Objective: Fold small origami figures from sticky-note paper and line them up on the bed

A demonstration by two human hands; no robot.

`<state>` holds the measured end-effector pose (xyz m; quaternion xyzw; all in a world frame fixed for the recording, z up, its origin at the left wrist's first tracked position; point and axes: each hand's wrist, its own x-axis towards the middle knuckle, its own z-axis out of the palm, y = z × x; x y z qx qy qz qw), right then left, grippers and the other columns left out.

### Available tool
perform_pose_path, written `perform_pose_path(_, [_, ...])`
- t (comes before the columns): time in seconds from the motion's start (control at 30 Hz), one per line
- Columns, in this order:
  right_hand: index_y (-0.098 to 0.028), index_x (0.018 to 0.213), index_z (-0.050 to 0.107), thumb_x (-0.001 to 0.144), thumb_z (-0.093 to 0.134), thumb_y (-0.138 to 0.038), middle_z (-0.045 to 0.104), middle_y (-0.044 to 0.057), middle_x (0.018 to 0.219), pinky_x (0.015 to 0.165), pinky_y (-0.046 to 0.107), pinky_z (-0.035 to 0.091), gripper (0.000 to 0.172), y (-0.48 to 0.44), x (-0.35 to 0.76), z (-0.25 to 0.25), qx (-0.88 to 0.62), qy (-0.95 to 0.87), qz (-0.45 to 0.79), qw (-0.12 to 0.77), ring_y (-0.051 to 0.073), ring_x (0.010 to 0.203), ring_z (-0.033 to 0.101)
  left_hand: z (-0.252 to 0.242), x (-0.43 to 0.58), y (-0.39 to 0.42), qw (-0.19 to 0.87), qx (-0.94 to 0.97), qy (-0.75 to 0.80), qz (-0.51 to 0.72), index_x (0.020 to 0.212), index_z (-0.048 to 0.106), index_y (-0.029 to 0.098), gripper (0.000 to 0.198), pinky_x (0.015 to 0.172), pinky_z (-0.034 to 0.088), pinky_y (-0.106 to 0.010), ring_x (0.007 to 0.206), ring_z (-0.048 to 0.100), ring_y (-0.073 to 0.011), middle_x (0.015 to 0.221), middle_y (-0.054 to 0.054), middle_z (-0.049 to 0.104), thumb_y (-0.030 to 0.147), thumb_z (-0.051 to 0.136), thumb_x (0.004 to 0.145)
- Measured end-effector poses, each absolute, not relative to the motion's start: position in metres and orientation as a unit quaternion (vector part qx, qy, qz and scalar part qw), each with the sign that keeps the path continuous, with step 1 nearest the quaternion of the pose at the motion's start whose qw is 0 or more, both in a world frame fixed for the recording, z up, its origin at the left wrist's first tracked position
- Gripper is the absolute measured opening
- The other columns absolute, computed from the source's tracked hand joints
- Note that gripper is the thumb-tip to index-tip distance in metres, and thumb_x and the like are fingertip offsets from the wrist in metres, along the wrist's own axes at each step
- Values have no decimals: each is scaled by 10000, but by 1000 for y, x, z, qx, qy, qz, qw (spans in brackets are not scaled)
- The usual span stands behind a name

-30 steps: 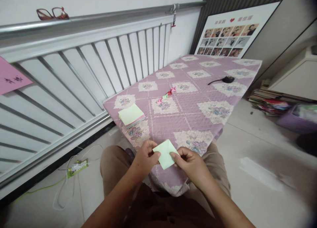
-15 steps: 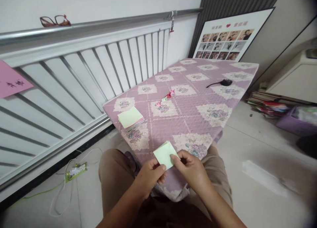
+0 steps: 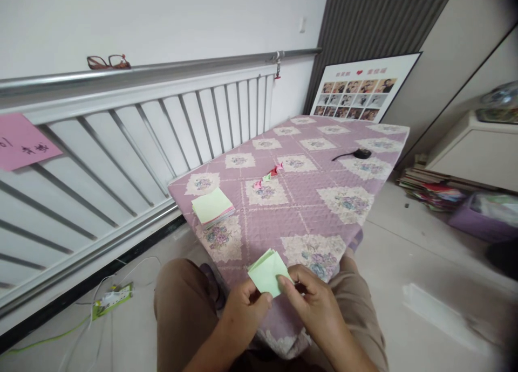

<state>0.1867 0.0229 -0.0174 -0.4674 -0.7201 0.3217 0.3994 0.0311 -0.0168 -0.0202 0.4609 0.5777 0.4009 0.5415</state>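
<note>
A light green sheet of paper (image 3: 269, 272), folded into a small square with several layers, is held just above the near end of the table. My left hand (image 3: 250, 310) pinches its lower left edge between thumb and fingers. At the right corner, my right hand (image 3: 308, 294) grips it, the thumb lying on top. A stack of coloured paper (image 3: 213, 206), pale green on top, lies on the table's left side. Farther in, a short row of small folded paper pieces (image 3: 267, 177) in pink, green and red rests on the cloth.
The table wears a purple flowered cloth (image 3: 299, 199). A black cord-like item (image 3: 361, 153) lies at its far right. Along the left runs a white radiator (image 3: 218, 118), with glasses (image 3: 108, 62) on the pipe above. A power strip (image 3: 113, 301) is on the floor.
The folded green paper's layers have parted slightly at the top edge. Both hands still hold it. The camera view has tilted up, so everything sits lower.
</note>
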Motion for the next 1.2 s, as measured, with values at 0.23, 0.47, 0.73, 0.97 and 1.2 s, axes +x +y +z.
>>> perform_pose_path(0.23, [-203, 651, 521, 863, 528, -442, 533, -8, 641, 587, 239, 412, 319, 24, 186, -20, -454, -682, 408, 402, 138, 621, 500, -22, 30, -18, 521, 480, 578, 404, 857, 685, 132, 199, 633, 382, -241, 664, 498, -138, 729, -6, 622, 196, 539, 737])
perform_pose_path(0.47, [-204, 613, 472, 863, 535, -400, 477, -21, 603, 562, 236, 379, 324, 21, 185, -24, -475, -697, 339, 416, 127, 586, 468, -30, 29, -17, 530, 470, 567, 420, 904, 687, 132, 220, 688, 396, -257, 725, 531, -162, 758, -15, 643, 222, 553, 755])
perform_pose_path(0.73, [-212, 627, 473, 869, 536, -341, 529, -7, 634, 586, 240, 398, 281, 17, 185, -19, -458, -716, 296, 435, 136, 611, 510, -36, 29, -17, 553, 448, 557, 428, 896, 667, 129, 205, 645, 377, -234, 671, 504, -134, 756, -13, 631, 217, 566, 741])
perform_pose_path(0.97, [-204, 737, 569, 872, 533, -364, 591, 20, 760, 663, 256, 432, 213, 18, 184, -12, -449, -698, 375, 412, 158, 721, 561, -34, 28, -20, 541, 462, 574, 404, 826, 648, 127, 150, 648, 371, -235, 670, 490, -133, 739, -8, 613, 225, 567, 745])
perform_pose_path(1.2, [-200, 704, 550, 846, 562, -417, 573, 11, 711, 636, 262, 441, 260, 20, 184, -18, -463, -637, 439, 433, 152, 682, 533, -35, 26, -21, 515, 476, 591, 399, 739, 603, 139, 102, 606, 341, -227, 616, 427, -116, 648, 18, 533, 234, 568, 733])
